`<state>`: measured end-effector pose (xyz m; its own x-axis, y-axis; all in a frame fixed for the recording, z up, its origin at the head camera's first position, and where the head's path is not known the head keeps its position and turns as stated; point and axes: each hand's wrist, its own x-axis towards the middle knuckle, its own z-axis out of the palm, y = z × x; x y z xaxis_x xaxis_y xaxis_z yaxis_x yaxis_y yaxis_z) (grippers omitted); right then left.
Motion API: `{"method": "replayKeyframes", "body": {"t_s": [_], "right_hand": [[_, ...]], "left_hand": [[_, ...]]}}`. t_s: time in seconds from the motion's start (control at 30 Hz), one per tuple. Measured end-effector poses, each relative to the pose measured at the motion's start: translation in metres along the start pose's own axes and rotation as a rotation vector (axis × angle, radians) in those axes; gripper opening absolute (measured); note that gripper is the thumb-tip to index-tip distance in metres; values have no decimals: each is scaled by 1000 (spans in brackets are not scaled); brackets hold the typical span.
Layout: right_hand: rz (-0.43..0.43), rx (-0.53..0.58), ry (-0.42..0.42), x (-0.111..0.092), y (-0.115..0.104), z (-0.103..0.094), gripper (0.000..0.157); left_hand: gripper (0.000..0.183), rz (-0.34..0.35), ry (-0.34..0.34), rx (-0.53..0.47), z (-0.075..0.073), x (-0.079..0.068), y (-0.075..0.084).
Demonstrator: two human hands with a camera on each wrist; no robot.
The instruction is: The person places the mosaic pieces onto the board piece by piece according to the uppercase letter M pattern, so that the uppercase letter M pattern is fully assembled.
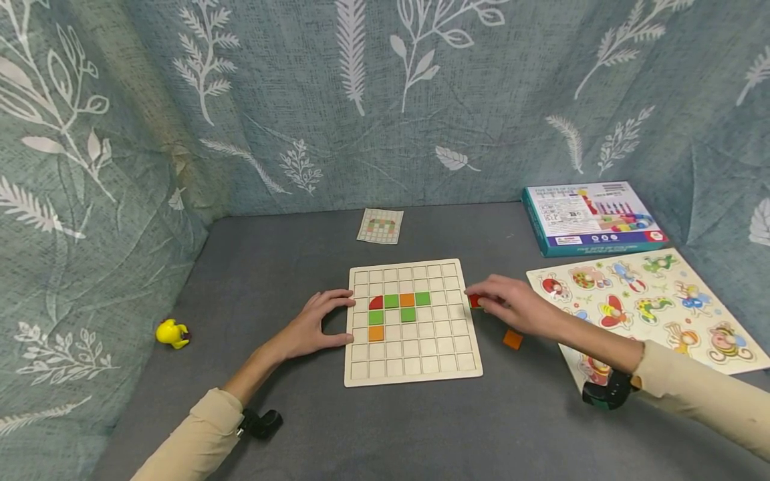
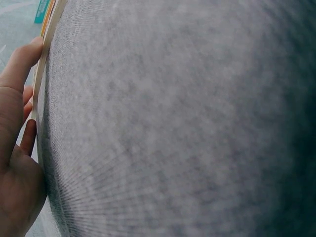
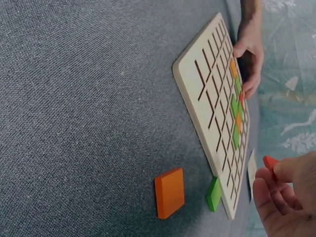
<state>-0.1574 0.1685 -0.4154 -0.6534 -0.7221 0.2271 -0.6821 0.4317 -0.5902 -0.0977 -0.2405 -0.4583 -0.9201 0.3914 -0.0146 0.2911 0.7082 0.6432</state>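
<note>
A wooden grid board (image 1: 439, 344) lies flat, with a red rounded piece (image 1: 375, 304) and several green and orange square tiles in its cells. My left hand (image 1: 313, 324) touches the board's left edge with spread thumb and fingertips. Just off the right edge, my right hand (image 1: 511, 302) pinches a small red piece (image 3: 269, 162) between thumb and finger, its shape partly covered. On the table below that hand are a green tile (image 3: 214, 194), close beside the board, and an orange square tile (image 1: 513, 339).
Behind the board lies a small pattern card (image 1: 380, 226). A picture puzzle board (image 1: 650, 310) is under the right forearm's side, with a boxed toy set (image 1: 592, 217) behind it. A yellow toy figure (image 1: 172, 333) sits far left. A patterned curtain (image 1: 373, 133) hangs behind.
</note>
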Motion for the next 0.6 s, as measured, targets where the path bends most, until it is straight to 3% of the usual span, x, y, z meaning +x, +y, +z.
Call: {"method": "replayKeyframes", "body": {"t_s": [0.6], "right_hand": [[39,-38,29,6,-3,-1,29]], "left_hand": [[65,1,1,1,0,1,-1]]}}
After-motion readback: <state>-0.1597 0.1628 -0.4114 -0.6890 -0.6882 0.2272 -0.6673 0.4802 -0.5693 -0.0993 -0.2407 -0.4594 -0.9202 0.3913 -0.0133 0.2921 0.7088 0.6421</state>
